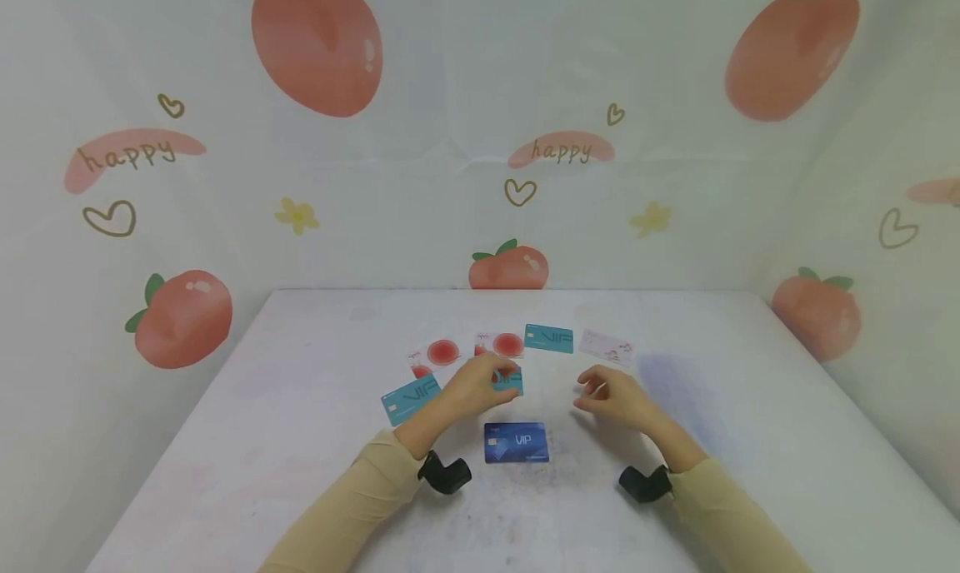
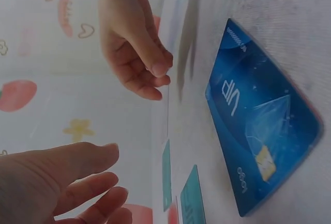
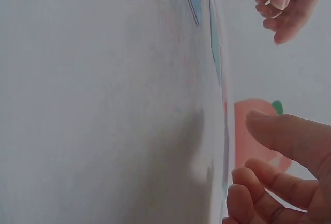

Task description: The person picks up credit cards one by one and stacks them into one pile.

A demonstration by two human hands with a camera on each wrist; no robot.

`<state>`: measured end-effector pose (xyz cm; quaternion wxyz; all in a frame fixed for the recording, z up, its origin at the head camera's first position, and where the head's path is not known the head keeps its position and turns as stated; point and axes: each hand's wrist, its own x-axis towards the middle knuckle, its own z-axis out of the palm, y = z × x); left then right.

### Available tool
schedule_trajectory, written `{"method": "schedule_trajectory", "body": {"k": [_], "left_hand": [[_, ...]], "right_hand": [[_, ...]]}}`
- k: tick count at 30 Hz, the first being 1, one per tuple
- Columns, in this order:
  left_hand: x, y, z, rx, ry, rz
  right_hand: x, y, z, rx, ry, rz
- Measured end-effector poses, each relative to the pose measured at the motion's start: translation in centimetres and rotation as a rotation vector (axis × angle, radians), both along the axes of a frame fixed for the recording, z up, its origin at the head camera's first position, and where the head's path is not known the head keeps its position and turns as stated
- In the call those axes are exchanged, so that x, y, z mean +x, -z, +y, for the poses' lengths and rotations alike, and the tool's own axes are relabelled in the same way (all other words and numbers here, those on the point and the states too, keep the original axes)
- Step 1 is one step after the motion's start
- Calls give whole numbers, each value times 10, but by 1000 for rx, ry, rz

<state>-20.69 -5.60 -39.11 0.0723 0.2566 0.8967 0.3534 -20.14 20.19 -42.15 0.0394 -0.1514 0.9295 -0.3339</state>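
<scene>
My left hand point(image 1: 474, 387) is held above the table with fingers loosely bent and nothing between them. Behind it, partly hidden in the head view, lies a teal VIP card point(image 1: 513, 381). To the right my right hand point(image 1: 617, 398) also hovers, thumb and fingers apart and gripping nothing. Nearer the front, between the two wrists, lies a blue VIP card point(image 1: 516, 443), seen close in the left wrist view with its gold chip. Another teal VIP card point(image 1: 408, 400) lies tilted beside the left forearm. The right wrist view shows the fingers point(image 3: 279, 136) of the right hand off the tabletop.
Farther back lie two white cards with red circles point(image 1: 442, 352), a third teal VIP card point(image 1: 549, 339) and a pale pink card point(image 1: 606, 346). The white table point(image 1: 300, 356) ends at a fruit-printed curtain point(image 1: 420, 181). Each wrist wears a black camera point(image 1: 446, 475).
</scene>
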Motion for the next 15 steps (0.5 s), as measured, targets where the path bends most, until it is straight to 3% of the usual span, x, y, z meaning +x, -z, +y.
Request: {"method": "schedule_trajectory", "body": {"k": [15], "left_hand": [[-34,5,37,45,12,27]], "right_hand": [[-24,4,31,-45,144,-19]]}}
